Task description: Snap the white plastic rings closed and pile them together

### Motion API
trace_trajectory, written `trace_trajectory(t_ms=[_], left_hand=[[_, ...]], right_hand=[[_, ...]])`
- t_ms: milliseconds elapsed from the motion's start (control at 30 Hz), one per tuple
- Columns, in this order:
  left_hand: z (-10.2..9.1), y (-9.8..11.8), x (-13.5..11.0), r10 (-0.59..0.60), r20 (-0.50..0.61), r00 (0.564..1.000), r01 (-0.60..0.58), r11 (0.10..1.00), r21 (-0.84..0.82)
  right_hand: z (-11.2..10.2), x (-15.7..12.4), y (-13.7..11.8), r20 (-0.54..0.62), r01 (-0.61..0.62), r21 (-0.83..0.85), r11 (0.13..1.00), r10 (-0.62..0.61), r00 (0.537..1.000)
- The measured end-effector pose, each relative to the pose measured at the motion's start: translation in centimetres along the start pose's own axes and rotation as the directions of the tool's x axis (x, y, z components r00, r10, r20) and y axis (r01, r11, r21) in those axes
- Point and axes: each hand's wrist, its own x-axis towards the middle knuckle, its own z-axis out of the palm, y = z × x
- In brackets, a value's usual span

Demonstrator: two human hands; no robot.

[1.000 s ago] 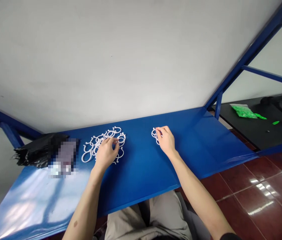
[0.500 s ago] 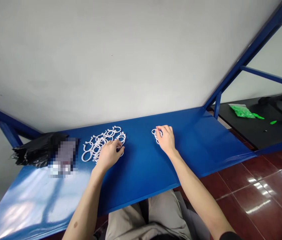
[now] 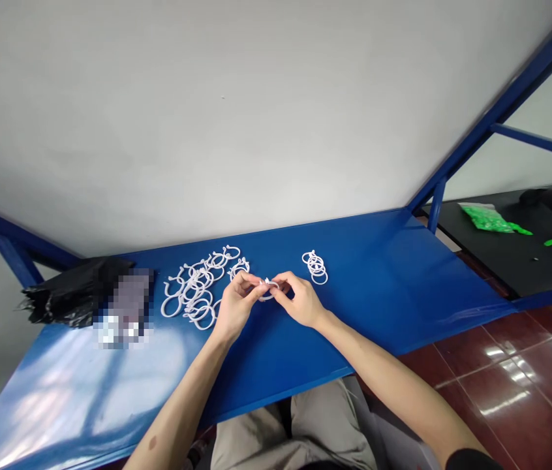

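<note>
Between my two hands is one white ring (image 3: 270, 295) with a small knob at its top, held above the blue tabletop (image 3: 276, 352). My left hand (image 3: 239, 303) pinches its left side, and my right hand (image 3: 298, 300) grips the right side with thumb and fingers. To the left lies a loose heap of white rings (image 3: 198, 287), several of them open at the ends. Part of the heap is hidden behind my left hand. A smaller overlapping row of white rings (image 3: 316, 266) lies beyond my right hand.
A crumpled black plastic bag (image 3: 70, 290) and a blurred-out flat object (image 3: 128, 303) are at the left. Blue frame bars (image 3: 436, 205) rise at the table's right end. Further right, a black table (image 3: 491, 251) carries a bag of green pieces (image 3: 486, 217).
My right hand has left the small row of rings and moved left. My left hand has come right from the heap. Both now meet on one white ring.
</note>
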Motion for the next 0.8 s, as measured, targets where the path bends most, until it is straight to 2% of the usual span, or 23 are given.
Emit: trace_trajectory(t_ms=[100,233,400,533,633,733,800], left_hand=[[0.1,-0.3,0.0,0.002,0.027,1.0,-0.001,0.998,-0.067],[0.1,-0.5,-0.1,-0.007,-0.013,1.0,0.006,0.997,-0.075],[0.4,-0.3,-0.4,0.014,-0.072,0.997,-0.017,0.999,-0.042],[0.7,-0.7,-0.7,0.059,-0.107,0.992,-0.051,0.996,0.076],[0.5,-0.9,-0.4,0.088,-0.074,0.993,-0.073,0.981,0.178],[-0.3,-0.6,0.2,0.165,0.033,0.986,-0.164,0.898,0.409],[-1.2,-0.2,0.6,0.28,0.09,0.956,-0.271,0.717,0.642]], right_hand=[[0.0,0.0,0.0,-0.038,0.032,-0.023,0.999,-0.033,0.999],[0.0,-0.1,0.2,-0.063,0.185,-0.111,0.976,-0.193,0.979],[0.1,-0.5,0.1,0.019,0.309,-0.313,0.898,-0.319,0.947],[0.1,-0.9,0.4,0.134,0.359,-0.43,0.828,-0.335,0.933],[0.0,-0.8,0.7,0.185,0.376,-0.461,0.804,-0.327,0.927],[-0.6,0.0,0.8,0.143,0.299,-0.449,0.842,-0.263,0.954],[-1.5,0.7,0.8,0.055,0.187,-0.453,0.872,-0.182,0.982]])
